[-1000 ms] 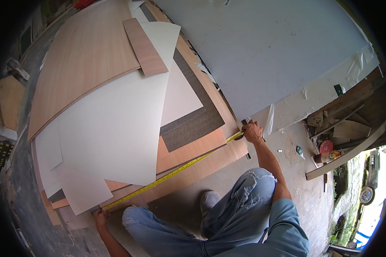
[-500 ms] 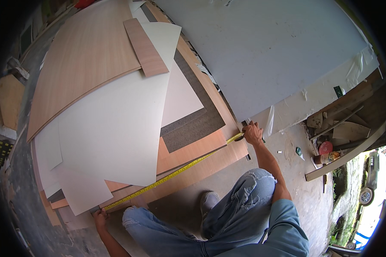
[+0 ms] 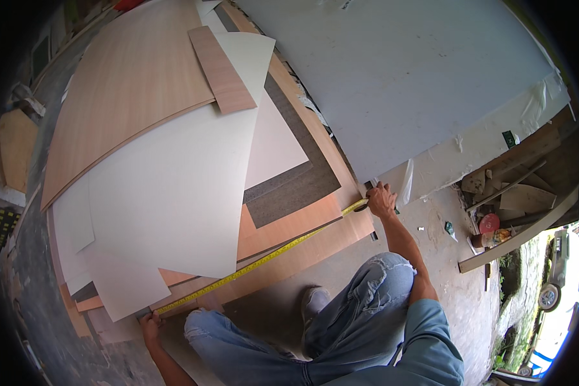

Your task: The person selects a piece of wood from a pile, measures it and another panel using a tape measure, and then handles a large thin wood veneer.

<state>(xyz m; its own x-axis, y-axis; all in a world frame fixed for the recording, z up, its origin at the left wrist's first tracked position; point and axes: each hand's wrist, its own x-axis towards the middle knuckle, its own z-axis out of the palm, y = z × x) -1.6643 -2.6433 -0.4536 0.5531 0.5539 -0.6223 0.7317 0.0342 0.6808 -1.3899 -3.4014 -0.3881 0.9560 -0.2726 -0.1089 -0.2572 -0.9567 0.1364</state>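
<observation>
A yellow tape measure point(image 3: 264, 258) is stretched along the near edge of a stack of sheets. My left hand point(image 3: 150, 326) pinches its end at the stack's near left corner. At the right end my right hand point(image 3: 383, 199) is closed on the tape's case, which its fingers mostly hide. Beneath the tape lies a wood-grain board point(image 3: 302, 257). Behind it are a white sheet point(image 3: 180, 186) with angled edges, a dark grey speckled sheet point(image 3: 296, 196) and a narrow wood-grain strip point(image 3: 222, 71).
A large wood-grain panel point(image 3: 128, 90) covers the far left of the stack. To the right stands a big pale grey slab point(image 3: 418, 77) with torn plastic film. Wood offcuts point(image 3: 524, 193) and a red round lid point(image 3: 489, 222) lie farther right. My bent knees are close to the stack.
Both hands keep their places on the tape measure, which stays stretched along the board. The whole view has shifted very slightly; nothing else visibly moves.
</observation>
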